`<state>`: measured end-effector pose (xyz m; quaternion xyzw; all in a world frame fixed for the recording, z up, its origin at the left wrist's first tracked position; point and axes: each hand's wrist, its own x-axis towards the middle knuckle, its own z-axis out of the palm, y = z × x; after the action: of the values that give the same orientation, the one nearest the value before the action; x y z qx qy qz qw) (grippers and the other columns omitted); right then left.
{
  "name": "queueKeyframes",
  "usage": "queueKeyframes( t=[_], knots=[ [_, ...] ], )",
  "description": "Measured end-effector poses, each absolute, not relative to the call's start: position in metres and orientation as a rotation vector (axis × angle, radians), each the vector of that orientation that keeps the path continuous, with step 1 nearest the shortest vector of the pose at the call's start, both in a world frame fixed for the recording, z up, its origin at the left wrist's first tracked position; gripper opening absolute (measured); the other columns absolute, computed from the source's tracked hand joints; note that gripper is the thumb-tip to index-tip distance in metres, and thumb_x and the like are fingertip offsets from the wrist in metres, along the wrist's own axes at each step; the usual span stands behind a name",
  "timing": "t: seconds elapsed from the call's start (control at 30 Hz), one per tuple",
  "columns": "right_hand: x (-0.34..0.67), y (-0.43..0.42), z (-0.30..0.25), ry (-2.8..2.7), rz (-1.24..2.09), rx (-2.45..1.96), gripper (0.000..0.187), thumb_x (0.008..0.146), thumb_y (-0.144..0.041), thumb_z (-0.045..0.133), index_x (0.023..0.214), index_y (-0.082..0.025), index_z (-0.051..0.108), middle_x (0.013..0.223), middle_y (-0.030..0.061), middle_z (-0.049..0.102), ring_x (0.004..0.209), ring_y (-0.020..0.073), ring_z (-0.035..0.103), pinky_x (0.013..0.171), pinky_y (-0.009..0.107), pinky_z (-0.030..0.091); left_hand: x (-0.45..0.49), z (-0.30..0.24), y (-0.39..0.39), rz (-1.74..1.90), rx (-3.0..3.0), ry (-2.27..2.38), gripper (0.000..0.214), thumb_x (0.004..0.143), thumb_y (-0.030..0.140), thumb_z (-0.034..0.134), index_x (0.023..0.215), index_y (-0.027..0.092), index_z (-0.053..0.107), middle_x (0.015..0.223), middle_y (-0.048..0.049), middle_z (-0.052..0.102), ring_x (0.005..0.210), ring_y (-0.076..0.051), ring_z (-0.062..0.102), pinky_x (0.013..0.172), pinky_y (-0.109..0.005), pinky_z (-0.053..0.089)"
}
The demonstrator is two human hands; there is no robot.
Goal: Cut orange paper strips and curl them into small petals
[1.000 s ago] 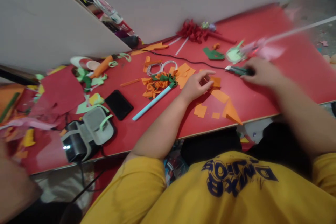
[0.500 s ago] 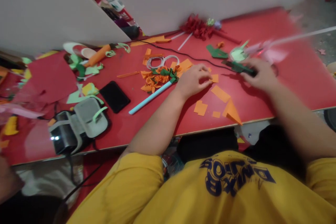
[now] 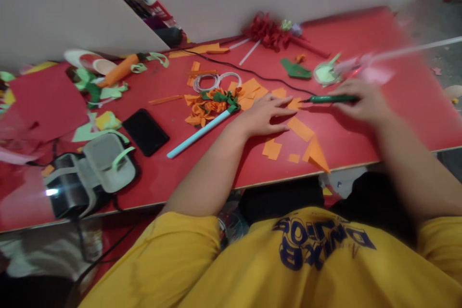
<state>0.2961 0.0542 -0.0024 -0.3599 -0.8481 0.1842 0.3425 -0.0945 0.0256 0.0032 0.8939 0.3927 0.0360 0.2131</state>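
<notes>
My left hand (image 3: 267,114) lies flat over the red table with its fingers spread, the fingertips beside small orange paper pieces. Closed around the back of a slim green pen-like tool (image 3: 330,99) is my right hand (image 3: 363,98). The tool's thin dark tip points left and meets or hovers over an orange paper square (image 3: 294,104); contact is unclear. More orange cut pieces (image 3: 301,129) and a folded orange paper (image 3: 316,154) lie nearer the front edge. Left of my left hand is a bunch of orange paper flowers (image 3: 207,108) with a light blue stem (image 3: 198,134).
A black cable (image 3: 252,73) crosses the table (image 3: 407,120) toward the tool. Behind are red paper flowers (image 3: 267,31), a green paper piece (image 3: 296,68) and a small round dish (image 3: 327,74). To the left lie a phone (image 3: 146,131), an open case (image 3: 110,161) and red paper (image 3: 46,98).
The green tool has swung level, its tip now pointing left at the orange square. My left hand's fingers have spread out flatter. The view has shifted slightly.
</notes>
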Motion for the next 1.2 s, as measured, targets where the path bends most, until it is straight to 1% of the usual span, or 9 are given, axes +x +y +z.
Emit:
queueKeyframes(
  t=[0.1,0.23,0.4,0.5,0.57,0.67,0.8,1.03,1.2],
  knots=[
    [0.292,0.056,-0.008,-2.194,0.460,-0.931,0.026,0.095,-0.043,0.087,0.119,-0.039,0.096,0.111,0.0077,0.091,0.100,0.0375,0.085,0.094,0.059,0.072,-0.096,0.008,0.026,0.054,2.479,1.098,0.074,0.112,0.059,0.073,0.182,0.040,0.063,0.199,-0.0051,0.046,0.164,-0.047,0.052,0.142,-0.070,0.039],
    [0.288,0.059,-0.012,-2.200,0.437,-0.860,0.025,0.098,-0.041,0.087,0.121,-0.036,0.096,0.109,0.0087,0.091,0.098,0.0349,0.084,0.093,0.055,0.071,-0.095,0.017,0.021,-0.059,2.473,1.082,0.082,0.110,0.065,0.073,0.186,0.039,0.058,0.203,-0.0040,0.038,0.175,-0.051,0.041,0.147,-0.073,0.031],
    [0.287,0.065,-0.017,-2.203,0.551,-0.813,0.026,0.097,-0.047,0.092,0.119,-0.035,0.097,0.107,0.0086,0.090,0.095,0.0340,0.083,0.093,0.053,0.070,-0.091,0.025,0.017,-0.206,2.439,1.077,0.101,0.106,0.078,0.074,0.194,0.041,0.040,0.207,-0.0040,0.022,0.190,-0.055,0.017,0.152,-0.080,0.015],
    [0.285,0.069,-0.017,-2.211,0.613,-0.811,0.028,0.094,-0.047,0.095,0.119,-0.035,0.097,0.108,0.0082,0.091,0.100,0.0360,0.083,0.099,0.056,0.069,-0.092,0.026,0.019,-0.235,2.425,1.066,0.104,0.105,0.080,0.074,0.194,0.042,0.038,0.208,-0.0035,0.017,0.192,-0.056,0.008,0.152,-0.081,0.011],
    [0.284,0.070,-0.015,-2.218,0.621,-0.837,0.029,0.093,-0.045,0.094,0.120,-0.035,0.097,0.110,0.0081,0.092,0.104,0.0373,0.083,0.103,0.058,0.069,-0.093,0.025,0.021,-0.223,2.422,1.051,0.100,0.106,0.078,0.075,0.193,0.043,0.041,0.208,-0.0025,0.017,0.192,-0.056,0.008,0.152,-0.082,0.012],
    [0.282,0.069,-0.010,-2.229,0.624,-0.895,0.030,0.093,-0.046,0.092,0.121,-0.036,0.098,0.112,0.0082,0.092,0.107,0.0386,0.084,0.105,0.059,0.069,-0.096,0.022,0.024,-0.161,2.420,1.033,0.089,0.108,0.070,0.076,0.189,0.046,0.049,0.207,-0.0008,0.022,0.192,-0.055,0.012,0.151,-0.083,0.013],
    [0.280,0.067,-0.004,-2.248,0.640,-0.977,0.029,0.094,-0.048,0.092,0.121,-0.040,0.097,0.114,0.0076,0.092,0.110,0.0401,0.084,0.108,0.062,0.069,-0.099,0.018,0.026,-0.081,2.417,1.006,0.080,0.109,0.064,0.075,0.185,0.047,0.055,0.206,0.0003,0.027,0.192,-0.052,0.016,0.151,-0.083,0.012],
    [0.277,0.068,-0.002,-2.292,0.642,-0.974,0.031,0.096,-0.050,0.092,0.123,-0.036,0.097,0.112,0.0092,0.091,0.108,0.0397,0.083,0.108,0.061,0.067,-0.100,0.016,0.028,-0.080,2.413,1.004,0.080,0.109,0.060,0.076,0.185,0.047,0.056,0.206,-0.0014,0.028,0.191,-0.054,0.019,0.150,-0.084,0.013],
    [0.275,0.067,-0.003,-2.302,0.628,-0.948,0.031,0.098,-0.055,0.091,0.124,-0.038,0.097,0.111,0.0091,0.090,0.108,0.0398,0.083,0.105,0.059,0.067,-0.101,0.015,0.029,-0.090,2.410,0.998,0.080,0.110,0.061,0.075,0.186,0.046,0.055,0.206,-0.0025,0.028,0.191,-0.054,0.019,0.150,-0.084,0.013]
  ],
)
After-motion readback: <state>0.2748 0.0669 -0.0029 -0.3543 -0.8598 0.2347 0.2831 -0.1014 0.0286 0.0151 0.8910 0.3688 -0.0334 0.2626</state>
